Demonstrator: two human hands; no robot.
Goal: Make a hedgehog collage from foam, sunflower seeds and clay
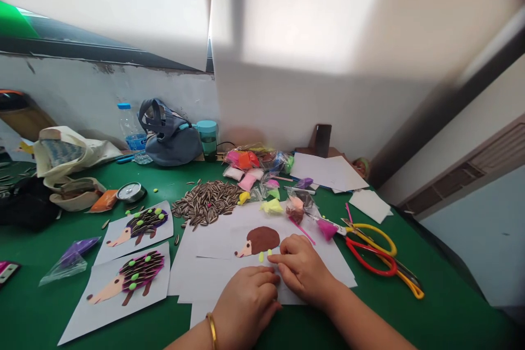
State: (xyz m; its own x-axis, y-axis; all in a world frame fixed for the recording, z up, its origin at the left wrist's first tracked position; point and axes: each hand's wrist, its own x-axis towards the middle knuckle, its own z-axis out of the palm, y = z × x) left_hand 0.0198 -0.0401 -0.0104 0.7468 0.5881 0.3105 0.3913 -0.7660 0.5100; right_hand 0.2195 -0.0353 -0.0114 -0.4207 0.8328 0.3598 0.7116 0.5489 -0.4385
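The paper's [217,279] near edge is partly covered by the left hand [248,303], its grip cannot be told; the lime piece [269,252] is touched by the right hand [301,268], narrowly open.

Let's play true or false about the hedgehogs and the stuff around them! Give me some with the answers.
1. The hedgehog near the hands has a brown body. True.
2. The sunflower seeds are inside a bowl. False: the seeds lie in a loose pile.
3. The gold bracelet is on the right wrist. False: it is on the left wrist.
4. Two hedgehog pictures with green dots lie on the left. True.
5. The bottle cap is red. False: it is blue.
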